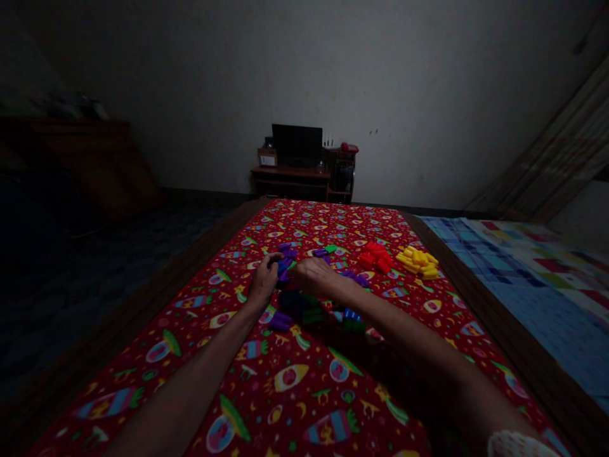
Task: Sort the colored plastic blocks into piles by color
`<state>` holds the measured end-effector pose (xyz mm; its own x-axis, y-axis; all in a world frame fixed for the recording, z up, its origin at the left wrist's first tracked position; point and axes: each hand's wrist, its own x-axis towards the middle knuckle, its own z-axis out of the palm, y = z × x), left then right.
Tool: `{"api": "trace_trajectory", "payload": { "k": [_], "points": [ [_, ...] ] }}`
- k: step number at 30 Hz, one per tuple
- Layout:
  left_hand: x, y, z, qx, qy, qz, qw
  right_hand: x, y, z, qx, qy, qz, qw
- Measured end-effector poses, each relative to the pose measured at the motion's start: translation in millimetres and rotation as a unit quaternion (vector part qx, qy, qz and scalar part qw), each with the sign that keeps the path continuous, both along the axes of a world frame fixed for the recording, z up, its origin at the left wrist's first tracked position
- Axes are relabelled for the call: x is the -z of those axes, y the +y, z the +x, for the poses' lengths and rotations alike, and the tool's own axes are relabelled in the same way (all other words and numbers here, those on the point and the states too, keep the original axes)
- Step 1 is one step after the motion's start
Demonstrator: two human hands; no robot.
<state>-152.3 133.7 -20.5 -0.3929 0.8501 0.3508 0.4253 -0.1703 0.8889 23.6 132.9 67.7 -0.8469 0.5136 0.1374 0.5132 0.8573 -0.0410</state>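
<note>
In a dim room, a left hand point(263, 279) curls beside purple blocks point(286, 250) on a red cloth point(285, 419), perhaps to steady them. Its fingers look bent, but whether they clamp a block cannot be told. The right hand point(314, 274) reaches in close by, its back turned up, hiding its fingers, so their grip cannot be told either. Blue blocks point(352, 314) and green blocks point(311, 315) lie loosely mixed nearer the wearer, seemingly within easy reach. Off to the right, red blocks point(375, 256) and yellow blocks point(417, 261) sit in separate piles, likely to keep the colours apart.
</note>
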Motion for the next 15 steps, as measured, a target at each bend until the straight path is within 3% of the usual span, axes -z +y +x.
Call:
{"api": "trace_trajectory", "payload": {
  "k": [3,7,12,15],
  "points": [
    [0.1,0,-2,-0.003,-0.009,-0.011,1.000,11.7,-3,-25,0.012,-0.041,0.017,0.999],
    [0.7,1,-2,-0.002,-0.020,-0.012,1.000,19.7,-3,-24,0.017,-0.015,0.017,1.000],
    [2.8,2,-2,0.001,-0.030,-0.004,1.000,11.0,10,18,0.011,0.099,0.011,0.995],
    [4.4,3,-3,0.000,-0.015,-0.004,1.000,0.4,33,67,0.079,0.195,0.017,0.977]
  ]
}}
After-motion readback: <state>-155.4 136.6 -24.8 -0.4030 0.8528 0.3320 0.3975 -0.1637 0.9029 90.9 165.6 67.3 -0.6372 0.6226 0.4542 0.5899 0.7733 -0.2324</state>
